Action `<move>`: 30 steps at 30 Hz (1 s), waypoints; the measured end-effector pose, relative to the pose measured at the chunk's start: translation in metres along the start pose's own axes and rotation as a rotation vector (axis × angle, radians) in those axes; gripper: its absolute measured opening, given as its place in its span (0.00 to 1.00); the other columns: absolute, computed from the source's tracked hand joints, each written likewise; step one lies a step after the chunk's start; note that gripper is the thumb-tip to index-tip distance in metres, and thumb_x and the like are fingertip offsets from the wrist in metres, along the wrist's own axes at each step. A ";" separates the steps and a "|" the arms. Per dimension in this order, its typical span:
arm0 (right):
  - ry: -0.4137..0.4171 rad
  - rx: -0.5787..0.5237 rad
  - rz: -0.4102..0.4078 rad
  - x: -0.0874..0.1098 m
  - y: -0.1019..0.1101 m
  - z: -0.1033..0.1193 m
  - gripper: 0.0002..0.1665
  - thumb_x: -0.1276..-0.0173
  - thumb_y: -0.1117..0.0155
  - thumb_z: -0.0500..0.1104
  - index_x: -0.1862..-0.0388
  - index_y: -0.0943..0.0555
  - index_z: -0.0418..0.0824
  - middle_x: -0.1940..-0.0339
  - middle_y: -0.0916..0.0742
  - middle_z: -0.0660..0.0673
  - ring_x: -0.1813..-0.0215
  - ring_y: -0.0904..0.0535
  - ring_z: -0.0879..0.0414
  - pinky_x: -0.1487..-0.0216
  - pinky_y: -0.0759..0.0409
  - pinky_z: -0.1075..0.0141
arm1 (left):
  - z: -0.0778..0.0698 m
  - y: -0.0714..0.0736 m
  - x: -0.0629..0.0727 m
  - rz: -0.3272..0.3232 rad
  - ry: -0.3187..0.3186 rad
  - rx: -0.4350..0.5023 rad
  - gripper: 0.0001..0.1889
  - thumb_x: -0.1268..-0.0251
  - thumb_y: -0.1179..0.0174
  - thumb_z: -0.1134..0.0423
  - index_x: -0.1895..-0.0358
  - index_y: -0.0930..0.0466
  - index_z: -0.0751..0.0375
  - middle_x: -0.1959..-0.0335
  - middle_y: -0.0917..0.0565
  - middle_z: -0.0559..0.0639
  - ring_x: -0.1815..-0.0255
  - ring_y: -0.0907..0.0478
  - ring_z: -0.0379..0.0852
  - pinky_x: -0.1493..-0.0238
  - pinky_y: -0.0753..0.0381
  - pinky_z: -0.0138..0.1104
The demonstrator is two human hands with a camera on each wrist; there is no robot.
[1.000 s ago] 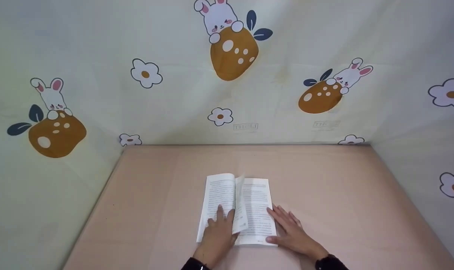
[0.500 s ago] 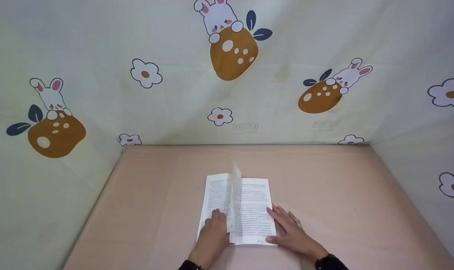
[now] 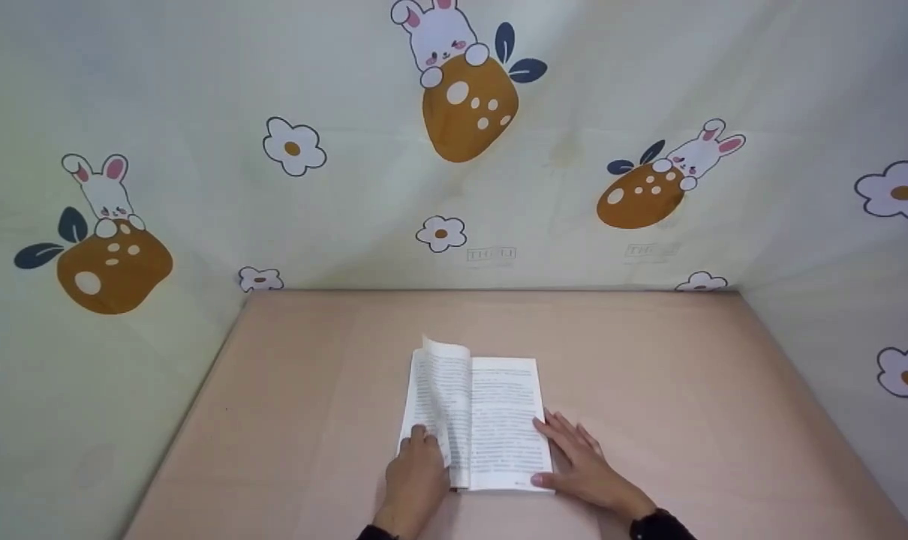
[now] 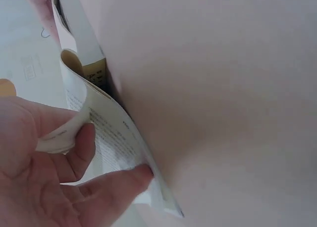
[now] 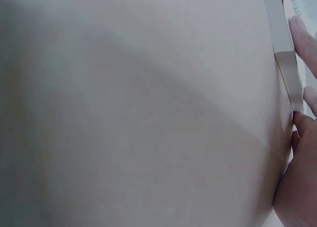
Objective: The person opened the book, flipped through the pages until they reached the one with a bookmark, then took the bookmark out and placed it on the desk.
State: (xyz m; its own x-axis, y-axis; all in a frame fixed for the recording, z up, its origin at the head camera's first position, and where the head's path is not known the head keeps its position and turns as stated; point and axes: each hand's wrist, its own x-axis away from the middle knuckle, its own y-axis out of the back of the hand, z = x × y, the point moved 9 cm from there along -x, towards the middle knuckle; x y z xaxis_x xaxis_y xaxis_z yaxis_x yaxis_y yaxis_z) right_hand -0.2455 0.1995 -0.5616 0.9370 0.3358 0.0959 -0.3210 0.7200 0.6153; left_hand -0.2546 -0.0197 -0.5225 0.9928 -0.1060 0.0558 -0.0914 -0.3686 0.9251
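An open book (image 3: pixel 505 427) with printed text lies flat on the table, its pages facing up. Toward the left side one leaf (image 3: pixel 445 375) stands raised and curved over the left page. My left hand (image 3: pixel 418 472) grips that leaf near its lower corner. Close up in the left wrist view, curled fingers hold the folded paper (image 4: pixel 58 140) while the thumb (image 4: pixel 133 180) touches the page below. My right hand (image 3: pixel 585 469) rests with extended fingers along the book's right edge; thumb and fingertips lie on the right page. The right wrist view shows only part of this hand (image 5: pixel 303 162) beside the book's edge (image 5: pixel 287 63).
The book sits near the front of a pinkish-beige table (image 3: pixel 289 405). Around it hangs a pale curtain (image 3: pixel 349 202) printed with rabbits, fruit and flowers, meeting the table at its back and sides.
The lifted leaf has swung from right of the book's middle over to the left side. My left hand has moved slightly left with it. My right hand has stayed put.
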 end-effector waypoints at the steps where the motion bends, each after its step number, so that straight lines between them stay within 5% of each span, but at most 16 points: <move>1: 0.000 -0.002 -0.002 0.000 0.000 0.000 0.49 0.44 0.32 0.55 0.28 0.41 0.41 0.25 0.46 0.35 0.25 0.60 0.37 0.31 0.70 0.45 | 0.001 0.001 0.000 -0.015 0.007 -0.028 0.19 0.44 0.40 0.69 0.53 0.25 0.81 0.47 0.27 0.69 0.57 0.24 0.56 0.69 0.20 0.42; 12: 0.008 0.005 -0.012 0.000 0.001 0.001 0.49 0.45 0.32 0.55 0.29 0.41 0.41 0.25 0.45 0.35 0.25 0.59 0.37 0.31 0.69 0.44 | 0.008 0.008 0.002 -0.062 0.036 -0.133 0.15 0.44 0.41 0.73 0.54 0.28 0.75 0.60 0.26 0.63 0.68 0.30 0.47 0.82 0.28 0.36; 18: 0.004 0.006 -0.010 0.001 0.001 0.001 0.49 0.45 0.32 0.55 0.29 0.41 0.41 0.25 0.45 0.35 0.25 0.59 0.37 0.31 0.70 0.45 | 0.005 0.011 0.003 -0.106 0.024 -0.094 0.29 0.43 0.43 0.75 0.37 0.41 0.70 0.43 0.31 0.69 0.57 0.24 0.58 0.74 0.22 0.41; 22: 0.009 0.015 -0.011 0.001 0.001 0.002 0.49 0.44 0.32 0.55 0.29 0.41 0.41 0.25 0.45 0.36 0.25 0.59 0.38 0.32 0.71 0.44 | 0.002 0.012 0.004 -0.127 0.000 -0.116 0.41 0.48 0.42 0.78 0.28 0.49 0.61 0.32 0.41 0.69 0.59 0.24 0.56 0.78 0.24 0.36; 25: 0.003 0.027 -0.011 0.000 0.001 0.002 0.49 0.45 0.33 0.56 0.29 0.41 0.41 0.25 0.45 0.36 0.25 0.59 0.38 0.32 0.70 0.45 | -0.002 0.013 0.004 -0.136 -0.025 -0.177 0.43 0.52 0.41 0.80 0.29 0.46 0.59 0.29 0.47 0.67 0.59 0.25 0.55 0.78 0.24 0.35; 30: -0.017 0.024 -0.007 0.000 0.000 -0.001 0.49 0.45 0.33 0.57 0.28 0.41 0.42 0.25 0.45 0.36 0.24 0.59 0.38 0.31 0.70 0.45 | -0.006 0.013 0.004 -0.133 -0.073 -0.245 0.36 0.51 0.42 0.81 0.34 0.36 0.64 0.27 0.47 0.64 0.38 0.35 0.68 0.59 0.20 0.48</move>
State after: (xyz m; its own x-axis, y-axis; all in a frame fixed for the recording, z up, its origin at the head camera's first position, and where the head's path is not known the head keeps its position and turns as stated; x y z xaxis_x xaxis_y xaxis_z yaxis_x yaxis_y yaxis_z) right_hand -0.2457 0.2000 -0.5620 0.9414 0.3207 0.1049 -0.3116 0.7071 0.6348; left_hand -0.2517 -0.0196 -0.5082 0.9857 -0.1413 -0.0915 0.0700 -0.1502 0.9862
